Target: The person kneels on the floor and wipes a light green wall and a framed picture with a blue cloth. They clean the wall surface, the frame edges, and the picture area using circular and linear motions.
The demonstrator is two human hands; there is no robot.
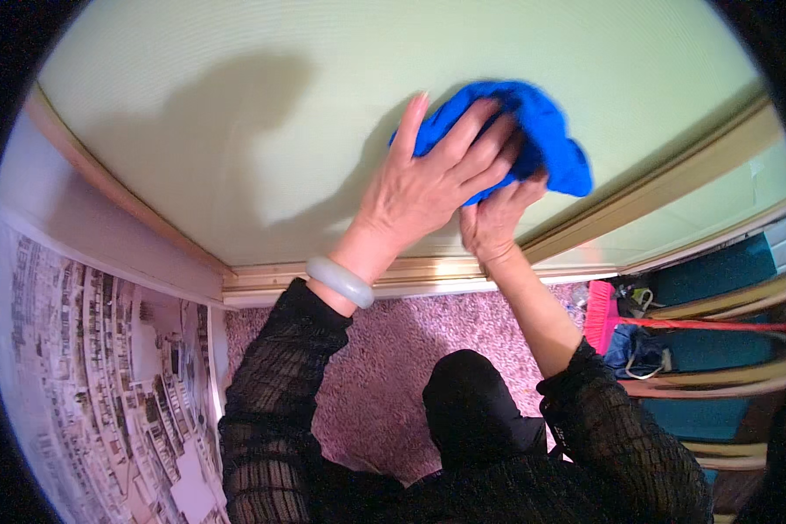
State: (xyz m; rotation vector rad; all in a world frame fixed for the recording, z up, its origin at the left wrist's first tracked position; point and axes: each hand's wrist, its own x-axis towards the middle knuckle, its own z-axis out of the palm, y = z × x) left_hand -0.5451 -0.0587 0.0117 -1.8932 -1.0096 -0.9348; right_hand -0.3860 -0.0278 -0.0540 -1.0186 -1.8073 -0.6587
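Note:
A crumpled blue cloth (550, 124) lies against the pale green door panel (327, 131), to the right of its middle. My left hand (426, 177) is over the cloth, its fingers bent into the folds and its thumb raised off to the side. A pale bangle (339, 281) circles that wrist. Below and to the right, my right hand (501, 216) grips the cloth's lower edge, with its fingertips partly hidden in the fabric. The two hands are close together, and the left overlaps part of the cloth in front of the right.
Gold-coloured frame strips (655, 190) border the panel, with a track (419, 268) along its foot. Speckled pinkish flooring (373, 380) lies below. On the right are a pink broom (600, 314), a dark bag (632, 354) and curved wooden slats (720, 380). A picture-covered surface (124, 367) stands left.

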